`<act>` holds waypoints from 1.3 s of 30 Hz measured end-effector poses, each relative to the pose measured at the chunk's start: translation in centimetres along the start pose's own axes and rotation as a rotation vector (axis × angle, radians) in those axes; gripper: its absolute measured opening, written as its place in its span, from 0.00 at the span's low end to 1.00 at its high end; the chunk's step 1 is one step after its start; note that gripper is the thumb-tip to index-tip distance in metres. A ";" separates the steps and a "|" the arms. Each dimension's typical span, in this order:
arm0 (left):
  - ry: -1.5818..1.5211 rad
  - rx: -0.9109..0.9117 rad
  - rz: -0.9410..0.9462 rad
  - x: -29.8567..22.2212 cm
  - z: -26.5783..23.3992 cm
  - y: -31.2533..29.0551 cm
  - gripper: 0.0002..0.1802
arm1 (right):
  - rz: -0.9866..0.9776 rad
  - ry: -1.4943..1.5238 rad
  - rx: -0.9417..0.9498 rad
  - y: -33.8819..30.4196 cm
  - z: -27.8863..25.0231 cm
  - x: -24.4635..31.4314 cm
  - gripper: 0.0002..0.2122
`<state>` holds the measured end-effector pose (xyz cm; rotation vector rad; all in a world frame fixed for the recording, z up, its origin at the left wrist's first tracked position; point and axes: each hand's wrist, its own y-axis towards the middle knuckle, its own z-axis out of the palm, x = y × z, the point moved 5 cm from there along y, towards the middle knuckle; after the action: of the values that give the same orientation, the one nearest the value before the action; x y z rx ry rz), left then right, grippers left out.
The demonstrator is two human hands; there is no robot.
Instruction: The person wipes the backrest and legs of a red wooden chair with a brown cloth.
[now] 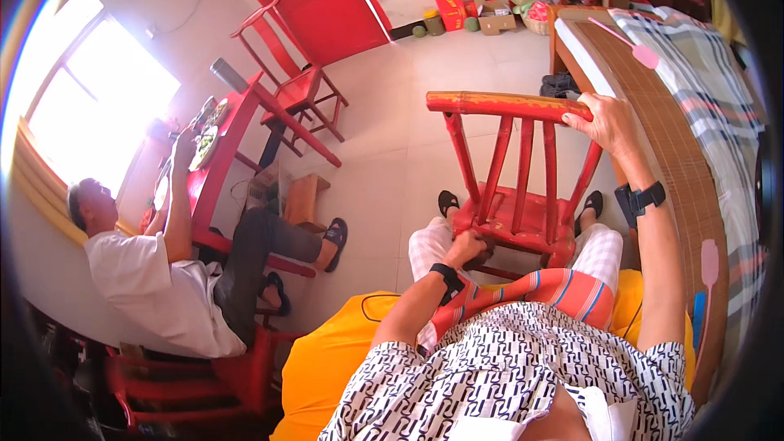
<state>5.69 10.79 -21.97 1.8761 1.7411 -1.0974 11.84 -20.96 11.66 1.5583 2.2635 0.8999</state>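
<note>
Directly in front of the person: a red wooden chair stands on the pale tiled floor, its back facing them, between their sandalled feet.
Right hand: the right hand is clamped over the right end of the chair's top rail, fingers wrapped round the wood.
Left hand: the left hand is lower down, curled round the near left edge of the seat frame.
Grip: both are pressed tight on the chair; neither is spread.
Chair's pose: it looks upright or tipped slightly toward the person; whether all legs touch the floor is hidden by the seat.
Step in hand: judging by one hand high and one low, the person appears to be holding the chair ready to lift, drag or turn it.
Next move: shifting it would call for both hands working together, keeping the legs off the feet, which are close on either side.
Right of the person: a bed with a woven mat and a checked blanket runs along the floor's right side, just beside the right arm.
Left side of the room: another person in a white shirt sits at a red worktop under a bright window, with plates of food on it.
Far end: a second red chair and cardboard boxes stand near the back wall.
</note>
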 end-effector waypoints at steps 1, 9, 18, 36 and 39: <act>-0.044 0.116 0.031 -0.6 1.2 -1.0 0.18 | 0.029 -0.007 0.022 0.0 0.0 -0.1 0.28; -0.557 0.151 0.116 -6.6 -2.3 -2.7 0.19 | 0.010 -0.060 0.004 0.0 -0.1 -0.3 0.29; 0.250 0.183 0.018 1.4 5.3 -0.6 0.26 | 0.034 -0.050 0.030 0.2 -0.6 0.0 0.29; -0.160 0.451 0.412 -13.6 0.4 -3.8 0.10 | 0.017 -0.038 0.005 -0.1 0.0 -0.7 0.30; -0.155 0.316 0.429 -9.8 2.5 -2.5 0.12 | 0.026 -0.044 -0.012 -0.2 0.0 -0.7 0.30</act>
<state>3.16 2.80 -15.80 2.1453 1.0569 -1.3504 11.96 -21.63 11.43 1.5909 2.2084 0.8748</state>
